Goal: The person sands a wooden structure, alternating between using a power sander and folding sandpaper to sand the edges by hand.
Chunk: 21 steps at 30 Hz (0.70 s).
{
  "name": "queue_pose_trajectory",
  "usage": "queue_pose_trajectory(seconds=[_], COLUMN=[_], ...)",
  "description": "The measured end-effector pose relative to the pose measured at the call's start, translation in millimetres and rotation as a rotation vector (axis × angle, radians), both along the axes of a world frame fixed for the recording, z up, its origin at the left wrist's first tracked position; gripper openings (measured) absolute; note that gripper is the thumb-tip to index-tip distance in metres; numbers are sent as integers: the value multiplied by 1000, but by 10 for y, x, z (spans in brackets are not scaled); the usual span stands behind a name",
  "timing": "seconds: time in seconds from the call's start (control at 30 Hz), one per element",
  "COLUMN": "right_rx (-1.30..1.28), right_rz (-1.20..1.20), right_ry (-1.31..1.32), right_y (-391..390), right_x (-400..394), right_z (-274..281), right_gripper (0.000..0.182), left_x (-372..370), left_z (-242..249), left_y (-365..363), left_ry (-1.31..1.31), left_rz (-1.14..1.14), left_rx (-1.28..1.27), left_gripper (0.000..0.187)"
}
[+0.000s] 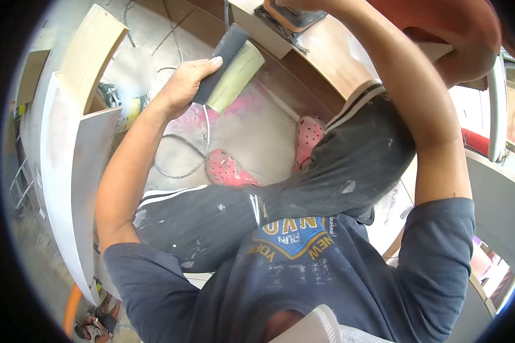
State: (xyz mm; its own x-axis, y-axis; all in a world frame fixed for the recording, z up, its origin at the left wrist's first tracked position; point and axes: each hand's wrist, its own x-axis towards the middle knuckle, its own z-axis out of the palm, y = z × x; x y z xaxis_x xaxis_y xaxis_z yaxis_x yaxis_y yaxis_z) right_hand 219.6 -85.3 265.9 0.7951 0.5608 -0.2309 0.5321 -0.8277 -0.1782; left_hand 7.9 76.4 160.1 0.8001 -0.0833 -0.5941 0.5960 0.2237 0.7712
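My left hand (182, 84) grips a dark grey sheet (222, 60), with the thumb on its face. Against the sheet's right side is a pale yellow-green strip (236, 78) with small print. At the top edge, partly cut off, my right hand (313, 4) is closed over an orange-and-black tool (293, 20). The tool is by the edge of a light wooden panel (333, 60); its underside is hidden.
Pink clogs (228, 168) rest on the dusty floor beside a looped cable (180, 174). Curved white panels (63, 171) stand at left, near a tub (133, 108). Another person (97, 327) is at lower left. A reddish-brown rounded object (458, 34) is at upper right.
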Motion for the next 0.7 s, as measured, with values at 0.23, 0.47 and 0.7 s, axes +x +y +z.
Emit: queue_pose_trajectory(seconds=[0.23, 0.47, 0.7], right_rx=[56, 5, 77], right_rz=[-25, -38, 71], right_ry=[-30, -129, -217], right_y=[-221, -187, -289], right_x=[185, 304, 471], right_z=[-183, -291, -567], right_gripper=[48, 60, 63], left_x=[105, 24, -99], left_z=[35, -15, -166], left_y=[126, 496, 664], left_ry=[-104, -200, -174], left_rz=[205, 253, 291], left_rx=[117, -323, -507], left_gripper=[35, 34, 38])
